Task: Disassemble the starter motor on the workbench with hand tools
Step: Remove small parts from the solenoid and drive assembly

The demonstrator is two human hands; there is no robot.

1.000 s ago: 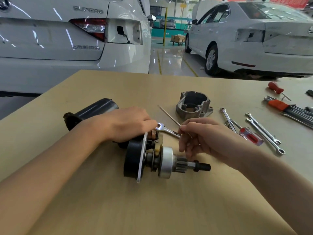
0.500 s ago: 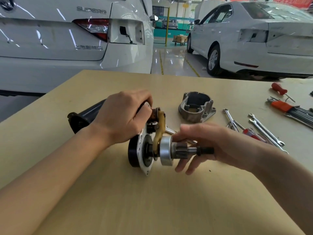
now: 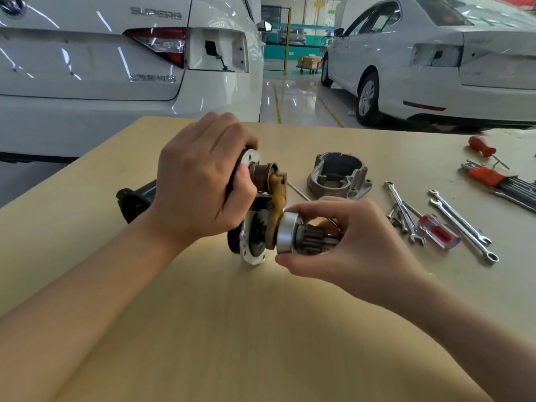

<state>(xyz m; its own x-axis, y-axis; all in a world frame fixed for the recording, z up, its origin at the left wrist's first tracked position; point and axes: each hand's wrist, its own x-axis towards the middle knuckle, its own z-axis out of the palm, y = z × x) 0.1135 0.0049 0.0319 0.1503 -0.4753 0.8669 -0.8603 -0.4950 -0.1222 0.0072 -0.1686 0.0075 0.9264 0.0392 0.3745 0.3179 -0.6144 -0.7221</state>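
The starter motor (image 3: 255, 236) lies on the wooden workbench (image 3: 232, 329), its black body (image 3: 136, 198) pointing back left. My left hand (image 3: 200, 181) grips the solenoid end on top, beside the brown plunger (image 3: 262, 174) and the yellow shift fork (image 3: 278, 198). My right hand (image 3: 342, 242) holds the silver drive clutch with its pinion gear (image 3: 301, 236) between thumb and fingers. The removed grey nose housing (image 3: 339, 175) rests behind the hands.
To the right lie several combination wrenches (image 3: 461, 224), a red-handled clear screwdriver (image 3: 438, 232), an orange hex key set (image 3: 493, 178) and a red screwdriver (image 3: 481, 147). A thin rod (image 3: 298, 192) lies by the housing. Two white cars stand beyond the bench's far edge.
My left hand rolled the motor so the solenoid and fork now stand on top. My right hand let go of the wrench and took hold of the pinion end.
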